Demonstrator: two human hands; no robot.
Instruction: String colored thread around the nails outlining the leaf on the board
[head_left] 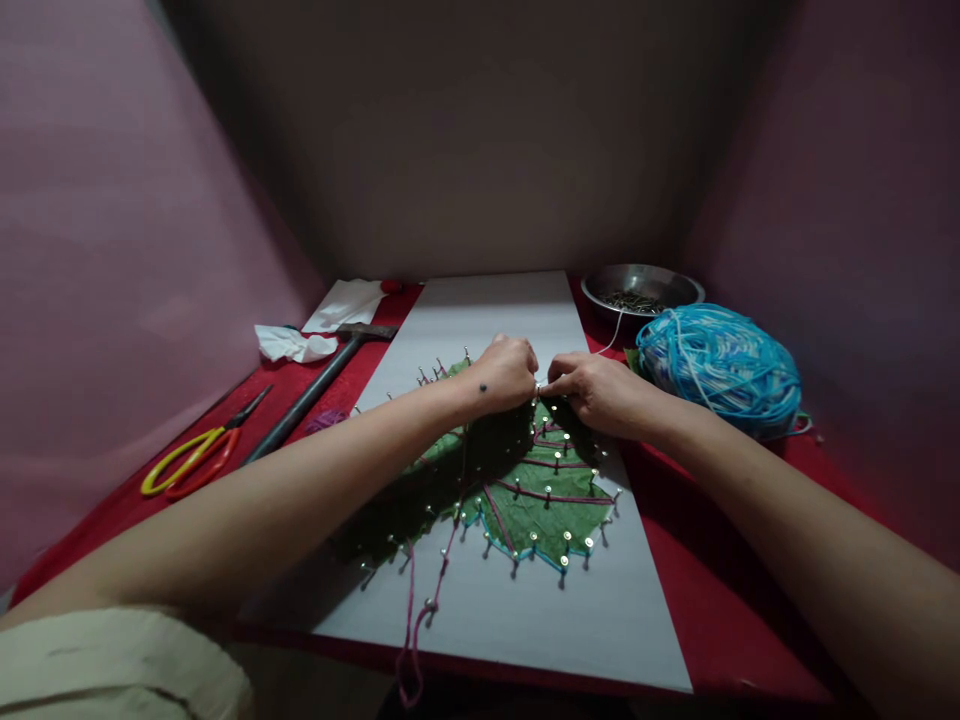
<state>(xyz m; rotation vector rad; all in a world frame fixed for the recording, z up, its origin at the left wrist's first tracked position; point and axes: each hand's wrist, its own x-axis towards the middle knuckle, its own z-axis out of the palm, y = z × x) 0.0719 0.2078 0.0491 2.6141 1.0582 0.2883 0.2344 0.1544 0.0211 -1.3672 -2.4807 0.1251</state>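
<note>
A green leaf [555, 520] lies on a white board [525, 620], ringed by several nails. Pink yarn [570, 495] crosses the leaf between nails, and blue yarn [499, 545] follows part of its near right edge. My left hand [504, 374] is closed over the leaf's far tip, with a pale strand of yarn at its fingers. Beside it, my right hand [596, 392] pinches the same yarn close to a nail [537, 392]. My fingers partly hide the strand there. My left forearm covers much of the leaf's left half.
Right of the board are a blue-and-white yarn ball [724, 370] and a metal bowl [643, 285] of nails. On the red cloth [675, 560] at left lie a hammer [307, 395], scissors [199, 455] and crumpled tissue [294, 344]. Loose pink yarn hangs over the near edge.
</note>
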